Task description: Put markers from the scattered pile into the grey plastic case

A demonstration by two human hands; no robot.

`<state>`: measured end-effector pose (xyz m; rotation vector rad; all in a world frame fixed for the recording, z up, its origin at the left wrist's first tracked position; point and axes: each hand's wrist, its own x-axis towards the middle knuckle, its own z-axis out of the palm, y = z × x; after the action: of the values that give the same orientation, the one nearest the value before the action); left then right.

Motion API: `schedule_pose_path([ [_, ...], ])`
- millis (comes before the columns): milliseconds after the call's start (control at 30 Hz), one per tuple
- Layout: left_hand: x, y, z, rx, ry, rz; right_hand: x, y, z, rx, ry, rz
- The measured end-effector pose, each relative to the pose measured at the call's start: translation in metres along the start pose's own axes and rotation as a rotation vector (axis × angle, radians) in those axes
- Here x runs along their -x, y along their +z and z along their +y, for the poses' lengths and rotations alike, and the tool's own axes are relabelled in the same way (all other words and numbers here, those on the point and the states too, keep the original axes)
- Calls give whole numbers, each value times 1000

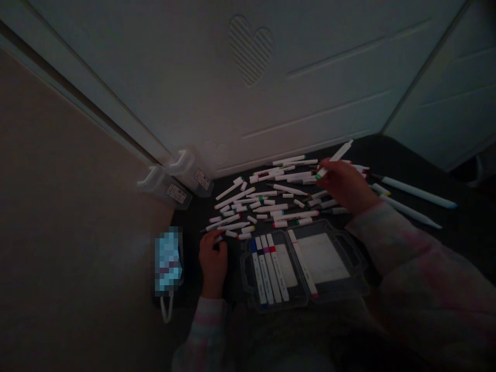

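Note:
My right hand (343,186) is raised over the pile and pinches a white marker (336,159) with a green end, tilted up to the right. Lower left, my left hand (213,261) is curled at the edge of the pile, with what looks like a small marker cap (219,238) between thumb and fingers. Between and beyond the hands lie many uncapped white markers (289,188) and loose caps (261,216). In front, an open clear plastic case (304,297) holds several capped markers (267,268) on its left side and one pink-ended marker (304,266) on its right.
Two clear plastic holders (189,170) with labels stand at the table's back left, against a white panel (186,77) with embossed hearts. A phone-like device with a blurred lit screen (168,261) lies at the left edge. Larger pens (420,192) lie right on the dark table (391,150).

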<state>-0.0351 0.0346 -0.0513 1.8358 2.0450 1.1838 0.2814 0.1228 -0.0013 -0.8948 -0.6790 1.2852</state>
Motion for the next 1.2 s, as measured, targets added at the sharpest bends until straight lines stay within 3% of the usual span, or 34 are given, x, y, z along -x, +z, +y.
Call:
schedule_pose_path([
  [233,-2,-1,3,40,18,21,-1,-7,-17,-111,90,19],
  [367,2,-3,8,65,8,96,0,-6,-18,-128,108,24],
  [500,14,-16,40,303,-23,236,-1,-5,-16,-130,128,46],
  [667,22,-37,93,553,256,269,0,-2,-16,-122,138,71],
  [767,23,-41,103,541,303,278,0,-1,-16,-119,141,82],
  [933,28,-41,86,518,181,260,-2,-3,-14,-118,149,87],
  [1100,22,-33,46,93,20,115,-3,-6,-9,-114,140,61],
  [1200,15,-22,18,-12,-65,40,-4,-6,-6,-122,113,33],
])
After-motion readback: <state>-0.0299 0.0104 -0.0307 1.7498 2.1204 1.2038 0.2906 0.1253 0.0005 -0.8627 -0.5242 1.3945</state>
